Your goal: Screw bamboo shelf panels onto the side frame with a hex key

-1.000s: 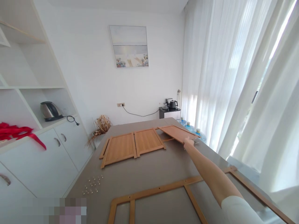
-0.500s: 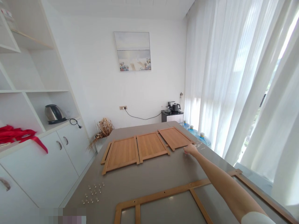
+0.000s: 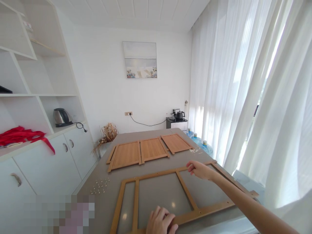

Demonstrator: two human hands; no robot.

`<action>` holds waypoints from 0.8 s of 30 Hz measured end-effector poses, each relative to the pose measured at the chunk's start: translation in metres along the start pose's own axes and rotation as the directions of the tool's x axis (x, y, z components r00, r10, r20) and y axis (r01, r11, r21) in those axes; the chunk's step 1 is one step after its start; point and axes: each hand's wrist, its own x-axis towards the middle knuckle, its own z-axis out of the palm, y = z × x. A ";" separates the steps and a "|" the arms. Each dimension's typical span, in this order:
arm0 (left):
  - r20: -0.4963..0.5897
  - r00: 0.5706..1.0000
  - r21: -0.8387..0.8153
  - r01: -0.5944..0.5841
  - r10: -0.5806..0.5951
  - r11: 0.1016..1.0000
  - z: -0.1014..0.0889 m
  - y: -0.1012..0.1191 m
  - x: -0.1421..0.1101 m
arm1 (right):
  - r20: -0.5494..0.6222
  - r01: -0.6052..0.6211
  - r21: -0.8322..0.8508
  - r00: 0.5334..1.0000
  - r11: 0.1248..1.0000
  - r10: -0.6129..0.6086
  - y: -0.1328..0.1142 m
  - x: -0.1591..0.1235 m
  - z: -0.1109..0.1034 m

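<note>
At the near edge of the table (image 3: 131, 170), the left hand (image 3: 161, 221) is laid against the near rail of a flat wooden frame (image 3: 190, 217); its fingers are curled, and whether the rail is gripped cannot be told. Over the frame's far rail, the right hand (image 3: 198, 169) is reached out from the right, its fingers loosely bent and parted, with nothing held in them. Flat on the table the frame is laid, divided by crossbars. To the left of it, small metallic fasteners (image 3: 99, 186) are grouped upon the tabletop. Beyond the frame, three wooden panels (image 3: 152, 149) are set in a row, the right one apart from the others, and near its right corner small pale pieces (image 3: 195, 150) are scattered. Past the table's right edge, large water bottles (image 3: 206, 147) are lined beside the curtain (image 3: 219, 81). Against the far wall, a black coffee maker and pot (image 3: 179, 115) are kept on a small cabinet (image 3: 177, 124), below and right of a framed picture (image 3: 140, 60).
</note>
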 end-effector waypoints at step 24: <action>0.107 0.755 0.213 0.618 -0.647 0.757 -0.108 -0.098 0.008 | -0.165 -0.063 -0.420 0.986 0.906 -0.007 -0.004 -0.003 0.091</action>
